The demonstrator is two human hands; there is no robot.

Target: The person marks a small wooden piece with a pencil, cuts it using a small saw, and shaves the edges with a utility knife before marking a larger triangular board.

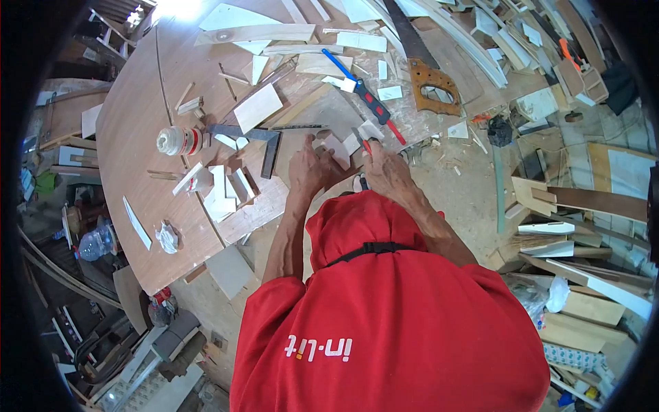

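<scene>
At the near edge of the worktable, my left hand (310, 166) has its fingers curled at a small pale wood piece (336, 151). Close beside it, my right hand (388, 168) is closed around a slim red tool (366, 146) whose grey end points toward the small pieces; its exact kind is too small to tell. Just left of my left hand lies a dark try square (270, 154). Beyond my right hand is a blue-and-red tool (371, 103) with a long handle. My fingertips are partly hidden.
A handsaw (434, 89) with a wooden handle lies at the far right of the table (130, 103). A jar (180, 141), white-faced offcuts (220, 196) and crumpled paper (167, 237) are on the left. Stacked boards (590, 299) stand on the right-hand floor.
</scene>
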